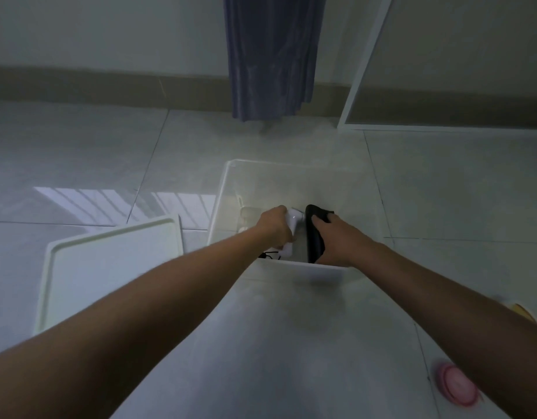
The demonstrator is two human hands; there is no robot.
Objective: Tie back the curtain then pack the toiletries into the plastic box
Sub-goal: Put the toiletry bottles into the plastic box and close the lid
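Note:
A clear plastic box (231, 176) stands open on the tiled floor in the middle of the view. Both hands reach down into it over its near rim. My left hand (276, 226) grips a white item (292, 229) inside the box. My right hand (339, 240) holds a black item (315, 234) right beside it. A pale bottle-like object (247, 214) lies in the box to the left of my left hand. The blue curtain (271, 55) hangs gathered against the far wall.
The box's white lid (110, 267) lies on the floor to the left. A pink round object (456, 385) and a yellow thing (522, 313) sit on the floor at the lower right. A white frame (361, 74) leans at the back right.

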